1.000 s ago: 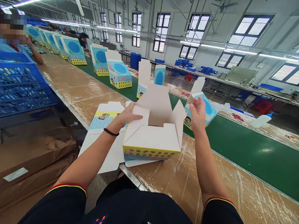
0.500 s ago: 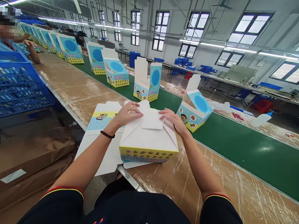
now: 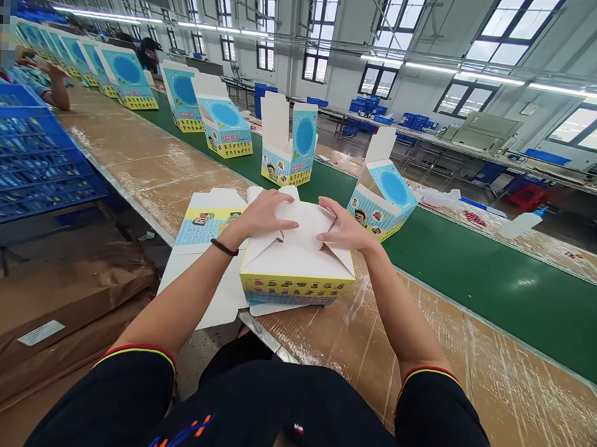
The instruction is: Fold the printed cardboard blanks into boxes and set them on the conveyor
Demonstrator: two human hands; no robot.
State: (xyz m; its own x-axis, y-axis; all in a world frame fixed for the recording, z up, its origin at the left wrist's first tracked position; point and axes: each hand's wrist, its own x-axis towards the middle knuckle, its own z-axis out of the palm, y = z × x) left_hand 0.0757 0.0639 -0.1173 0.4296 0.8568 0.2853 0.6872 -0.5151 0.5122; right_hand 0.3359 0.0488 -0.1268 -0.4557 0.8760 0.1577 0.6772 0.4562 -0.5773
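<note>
A cardboard box [image 3: 297, 258] with white flaps and a yellow-and-blue printed side sits in front of me, its white face up. My left hand [image 3: 265, 215] lies on the left of that face, thumb and fingers apart. On the opposite side, my right hand [image 3: 348, 227] presses the flaps with its fingers likewise spread. Between the thumbs, the middle flap meets the folded side flaps at two small gaps. The far fingertips curve over the back part of the flaps and are partly hidden. A flat printed carton [image 3: 204, 262] lies under and left of the box.
Opened printed boxes stand on the green conveyor belt [image 3: 457, 258], the nearest box [image 3: 384, 198] just beyond my right hand. A white bottle [image 3: 521, 224] lies across the belt. At left are a blue crate [image 3: 36, 163] and a co-worker's arm [image 3: 58, 91]. Brown cartons [image 3: 64, 304] lie below.
The middle tab, earlier lying flat on top, now has its edge down between the side flaps. Both thumbs have come inward onto the flaps. The view has tilted slightly downward.
</note>
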